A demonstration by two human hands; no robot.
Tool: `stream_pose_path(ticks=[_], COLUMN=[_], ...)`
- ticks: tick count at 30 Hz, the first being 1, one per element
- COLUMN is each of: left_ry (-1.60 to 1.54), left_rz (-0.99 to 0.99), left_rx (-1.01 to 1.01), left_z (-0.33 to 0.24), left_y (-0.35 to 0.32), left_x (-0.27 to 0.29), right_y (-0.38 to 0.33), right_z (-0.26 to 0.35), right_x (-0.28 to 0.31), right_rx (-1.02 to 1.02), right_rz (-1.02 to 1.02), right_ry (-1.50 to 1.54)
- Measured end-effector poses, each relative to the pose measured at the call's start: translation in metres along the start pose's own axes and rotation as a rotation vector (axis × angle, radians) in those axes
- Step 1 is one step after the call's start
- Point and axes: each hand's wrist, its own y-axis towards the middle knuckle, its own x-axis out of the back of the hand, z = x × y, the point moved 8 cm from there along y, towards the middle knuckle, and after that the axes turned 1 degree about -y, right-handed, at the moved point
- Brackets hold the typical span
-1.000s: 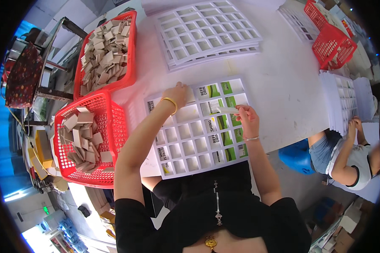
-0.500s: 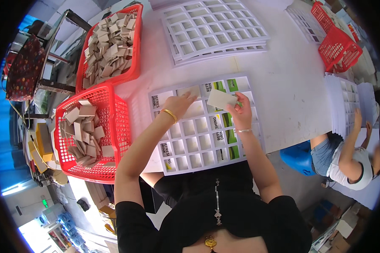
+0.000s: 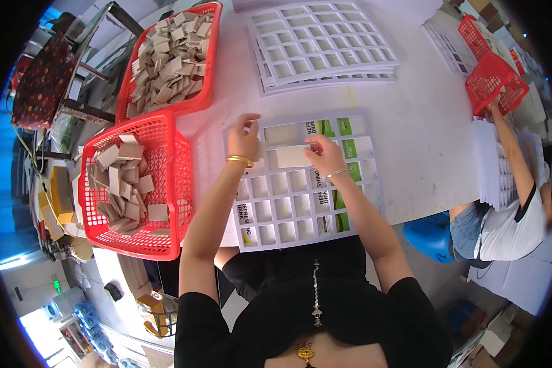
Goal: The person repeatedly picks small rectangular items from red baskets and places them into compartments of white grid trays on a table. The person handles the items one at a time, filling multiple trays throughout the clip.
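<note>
While the fingers of the right hand (image 3: 326,154) were pinched on the right end of a pale rectangular piece (image 3: 290,157) at a wide compartment of a white gridded tray (image 3: 290,195), the left hand (image 3: 244,140) hung above the tray's upper-left part, fingers curled; whether these gripped anything could not be told. A red basket (image 3: 182,181) of loose pieces (image 3: 115,180) stood to the left.

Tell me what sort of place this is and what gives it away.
Probably a hand-assembly workshop: red plastic baskets hold loose beige rectangular pieces, white grid frames are stacked on the white table, and another person works nearby.
</note>
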Motion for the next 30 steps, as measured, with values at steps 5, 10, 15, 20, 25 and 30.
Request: stream_pose_path(ticks=[5,10,15,20,25,30], left_ry=[-0.561,-0.750,-0.777,-0.822,-0.834,-0.670], left_rz=[-0.236,-0.380,-0.403,-0.223,0.062,0.141], left_rx=[0.367,0.501,0.548,0.414,0.377,0.272], left_z=[0.062,0.072,0.080,0.064,0.024,0.022], left_y=[-0.044,-0.082,-0.094,-0.095,-0.105,-0.117], left_x=[0.027,0.022,0.006,-0.022,-0.024,-0.016], right_y=[0.018,0.006,-0.007,-0.041,-0.031,-0.040], right_z=[-0.004,0.034,0.060,0.091,0.061,0.045], right_x=[-0.035,-0.050,-0.050,-0.073,-0.049,-0.039], right_rx=[0.042,0.364,0.422,0.380,0.011,-0.144], right_rz=[0.122,0.002,0.074,0.343,0.268,0.262], right_ry=[-0.185,-0.640,-0.419,-0.096,0.340,0.526])
